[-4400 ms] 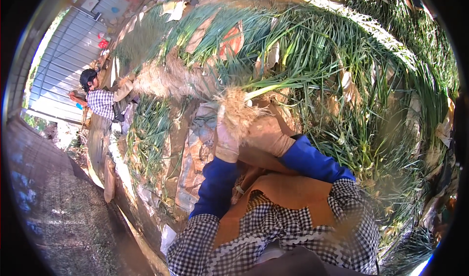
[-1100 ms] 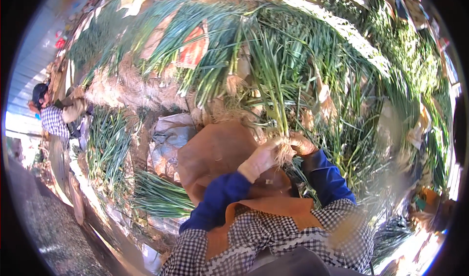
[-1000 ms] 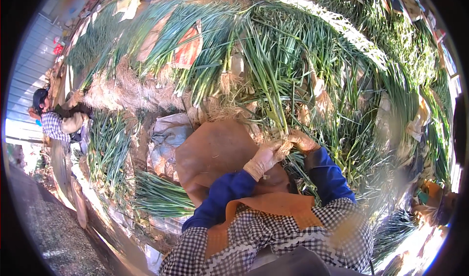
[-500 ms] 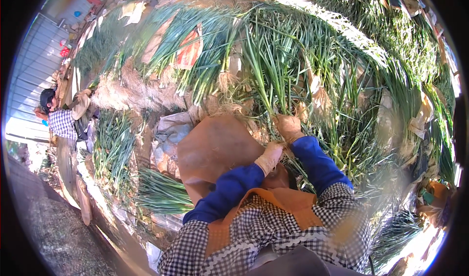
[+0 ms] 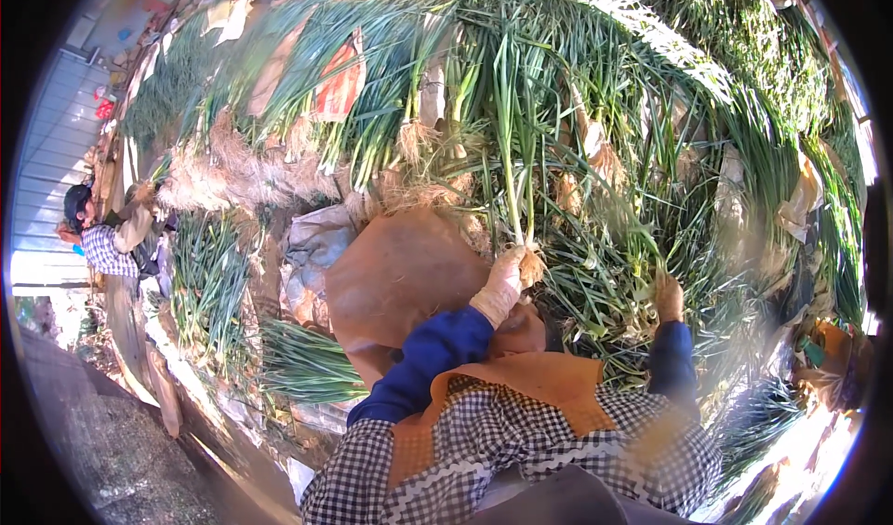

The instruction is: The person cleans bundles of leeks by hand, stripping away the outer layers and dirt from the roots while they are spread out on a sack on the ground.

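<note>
Nearest, see a black-and-white checked garment (image 5: 456,446) with an orange-brown panel (image 5: 549,376), then blue sleeves (image 5: 442,344) over both forearms. Find the left forearm slanted up and to the right across a broad brown cover (image 5: 400,269), with wrist nearly straight and the left hand (image 5: 503,281) held low before the body. Pinching, with the left grip, the lower end of a few long stalks (image 5: 514,195), close to upright in view, with whitish shafts just above the fingers and tawny roots (image 5: 533,267) beside them on the right.

Note the right forearm well apart from the left, stretched forward on the outer side, with the right hand (image 5: 669,297) pointing ahead among loose leaves (image 5: 605,316). Cannot tell the state of the right grip, spread or pressed together: too small and blurred.

To the left of the brown cover, notice a green bundle (image 5: 312,362) lying flat and, a bit farther, a grey-blue sack (image 5: 321,237). Beyond, see a thick bed of green leaves (image 5: 595,88), a row of pale root ends (image 5: 242,176) and an orange striped sack (image 5: 342,83). Farther off at left, spot another person (image 5: 110,249) in a checked top, bent over the row, near a corrugated wall (image 5: 56,144).
</note>
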Available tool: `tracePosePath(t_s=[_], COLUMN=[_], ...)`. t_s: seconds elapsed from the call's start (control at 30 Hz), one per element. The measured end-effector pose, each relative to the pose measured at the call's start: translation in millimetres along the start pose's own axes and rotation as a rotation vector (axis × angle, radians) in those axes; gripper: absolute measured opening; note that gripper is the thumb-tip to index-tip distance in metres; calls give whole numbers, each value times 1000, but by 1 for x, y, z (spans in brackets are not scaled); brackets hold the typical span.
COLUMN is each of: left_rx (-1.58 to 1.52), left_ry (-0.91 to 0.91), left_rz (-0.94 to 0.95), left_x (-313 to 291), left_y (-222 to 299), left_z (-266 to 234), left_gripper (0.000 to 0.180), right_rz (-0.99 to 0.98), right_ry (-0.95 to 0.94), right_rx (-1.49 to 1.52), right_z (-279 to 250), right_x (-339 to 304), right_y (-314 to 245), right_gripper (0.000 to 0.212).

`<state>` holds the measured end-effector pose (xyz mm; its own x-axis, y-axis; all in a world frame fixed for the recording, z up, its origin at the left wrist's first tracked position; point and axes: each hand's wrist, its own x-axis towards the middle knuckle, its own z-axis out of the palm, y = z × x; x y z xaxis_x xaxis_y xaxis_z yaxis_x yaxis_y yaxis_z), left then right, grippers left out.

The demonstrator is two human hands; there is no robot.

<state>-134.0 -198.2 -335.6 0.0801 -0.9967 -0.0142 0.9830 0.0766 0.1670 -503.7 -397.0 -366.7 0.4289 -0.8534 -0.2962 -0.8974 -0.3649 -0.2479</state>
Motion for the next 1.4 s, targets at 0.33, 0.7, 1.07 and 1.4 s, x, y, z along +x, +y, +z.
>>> tracePosePath(t_s=[0.33, 0.7, 1.07, 1.4], left_rx=[609, 177, 103, -197], left_ry=[653, 806, 583, 510], left_rz=[62, 236, -16, -14], left_x=[-8, -14, -25, -35], left_y=[-4, 15, 26, 36], left_z=[17, 32, 44, 28], left_gripper=[20, 15, 22, 23], right_rz=[-398, -354, -168, -239], right_ry=[-109, -691, -448, -574], right_rx=[473, 1357, 1005, 1026], right_z=[-38, -67, -50, -15], right_x=[87, -36, 46, 1], right_y=[-325, -265, -305, -323], right_gripper=[39, 25, 46, 42])
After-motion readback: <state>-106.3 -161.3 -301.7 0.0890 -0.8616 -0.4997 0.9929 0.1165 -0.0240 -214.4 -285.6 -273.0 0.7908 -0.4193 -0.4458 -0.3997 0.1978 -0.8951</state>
